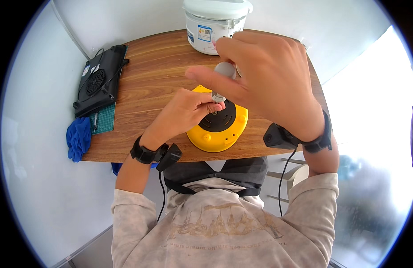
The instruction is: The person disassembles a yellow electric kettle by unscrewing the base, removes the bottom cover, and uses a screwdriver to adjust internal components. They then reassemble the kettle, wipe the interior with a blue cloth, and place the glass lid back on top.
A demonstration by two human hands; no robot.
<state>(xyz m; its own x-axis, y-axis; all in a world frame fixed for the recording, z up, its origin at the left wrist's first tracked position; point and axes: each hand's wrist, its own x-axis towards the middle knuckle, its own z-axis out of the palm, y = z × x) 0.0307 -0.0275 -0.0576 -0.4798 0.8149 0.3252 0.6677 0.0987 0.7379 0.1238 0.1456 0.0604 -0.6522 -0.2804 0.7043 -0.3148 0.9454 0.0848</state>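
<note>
A round yellow plastic housing with a black slotted centre lies on the table in front of me. Over its far part stands a screwdriver with a pale grey, round-topped handle. My left hand pinches at the screwdriver's lower end, just above the black centre; the fingertips hide its tip. Above the handle hovers my right hand, thumb and index finger apart, the thumb stretched across in front of the handle. Its other fingers are partly hidden.
A white rice cooker stands at the table's far edge. On the left lie a black cooling pad with a cable, a green cutting mat with a pen, and a blue cloth. Walls flank the table.
</note>
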